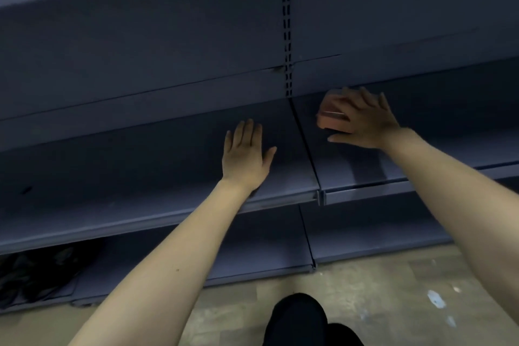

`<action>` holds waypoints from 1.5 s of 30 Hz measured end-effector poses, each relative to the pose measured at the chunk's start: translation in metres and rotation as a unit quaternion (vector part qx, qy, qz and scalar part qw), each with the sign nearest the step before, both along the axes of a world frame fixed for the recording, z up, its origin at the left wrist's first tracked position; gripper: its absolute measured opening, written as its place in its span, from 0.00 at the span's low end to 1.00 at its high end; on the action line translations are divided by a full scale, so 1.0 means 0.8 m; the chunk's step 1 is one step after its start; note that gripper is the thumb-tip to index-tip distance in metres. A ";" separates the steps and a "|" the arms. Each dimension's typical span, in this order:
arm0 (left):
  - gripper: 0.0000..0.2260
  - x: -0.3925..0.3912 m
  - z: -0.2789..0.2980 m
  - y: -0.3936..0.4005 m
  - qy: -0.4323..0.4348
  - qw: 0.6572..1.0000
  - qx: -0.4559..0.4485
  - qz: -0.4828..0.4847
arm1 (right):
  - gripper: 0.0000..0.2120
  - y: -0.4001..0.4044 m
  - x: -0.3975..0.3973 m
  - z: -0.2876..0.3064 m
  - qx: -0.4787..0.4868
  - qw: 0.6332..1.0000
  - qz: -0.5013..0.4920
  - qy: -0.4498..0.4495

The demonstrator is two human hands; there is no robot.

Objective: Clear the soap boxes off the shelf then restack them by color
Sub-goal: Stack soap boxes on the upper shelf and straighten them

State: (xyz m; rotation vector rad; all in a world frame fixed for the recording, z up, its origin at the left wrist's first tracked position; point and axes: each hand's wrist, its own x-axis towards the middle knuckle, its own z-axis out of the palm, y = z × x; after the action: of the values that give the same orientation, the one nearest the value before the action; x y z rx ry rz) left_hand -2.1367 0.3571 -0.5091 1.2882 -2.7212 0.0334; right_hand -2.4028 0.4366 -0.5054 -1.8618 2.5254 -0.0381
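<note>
A pink-orange soap box (327,116) sits on the right section of the dark blue shelf (168,166), just right of the seam between the two sections. My right hand (362,121) lies over the box from the right, fingers spread across its top and thumb below its near side; most of the box is hidden under the hand. My left hand (245,153) rests flat on the left shelf section, palm down, fingers straight, holding nothing. No other soap box shows on the shelf.
A slotted upright (287,36) divides the back panel above the seam. A lower shelf (252,255) runs beneath, with dark objects (36,275) on its left end. Tan floor (393,289) lies below, and my dark-clothed leg (297,320) is at the bottom.
</note>
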 end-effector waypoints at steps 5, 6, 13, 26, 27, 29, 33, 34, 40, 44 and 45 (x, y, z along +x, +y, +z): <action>0.28 0.004 -0.011 -0.017 0.014 1.000 0.008 0.003 | 0.46 -0.034 -0.015 -0.009 0.005 0.998 -0.053 -0.020; 0.28 0.006 -0.012 -0.018 0.014 1.000 0.013 0.001 | 0.46 -0.036 -0.015 -0.008 0.011 0.998 -0.060 -0.026; 0.28 0.022 0.011 -0.003 -0.014 0.998 0.059 0.005 | 0.42 -0.017 0.018 0.019 0.058 0.997 -0.046 -0.010; 0.29 0.071 0.108 0.081 -0.048 0.995 0.079 -0.038 | 0.37 0.090 0.126 0.081 0.084 0.993 -0.041 -0.066; 0.31 0.075 0.117 0.088 -0.055 0.994 0.080 -0.047 | 0.37 0.097 0.136 0.092 0.086 0.993 -0.023 -0.075; 0.34 0.083 0.139 0.102 -0.068 0.992 0.080 -0.066 | 0.38 0.109 0.157 0.116 0.094 0.992 0.020 -0.078; 0.43 0.101 0.190 0.126 -0.069 0.990 0.088 -0.088 | 0.41 0.127 0.202 0.166 0.094 0.989 0.097 -0.060; 0.45 0.108 0.203 0.132 -0.065 0.989 0.092 -0.094 | 0.41 0.131 0.214 0.179 0.091 0.988 0.110 -0.060; 0.50 0.161 0.266 0.158 -0.048 0.990 0.081 -0.106 | 0.41 0.159 0.290 0.256 0.059 0.982 0.156 -0.094; 0.52 0.197 0.295 0.169 -0.026 0.990 0.074 -0.118 | 0.44 0.165 0.332 0.294 0.035 0.978 0.177 -0.102; 0.52 0.207 0.302 0.169 -0.016 0.990 0.073 -0.120 | 0.44 0.163 0.341 0.304 0.036 0.978 0.178 -0.103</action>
State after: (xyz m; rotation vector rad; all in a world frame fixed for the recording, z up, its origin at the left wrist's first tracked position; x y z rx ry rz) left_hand -1.9713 0.4925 -0.2676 0.9879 -2.9335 -0.1727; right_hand -2.1297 0.5670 -0.2622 -2.1249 2.0067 -0.1280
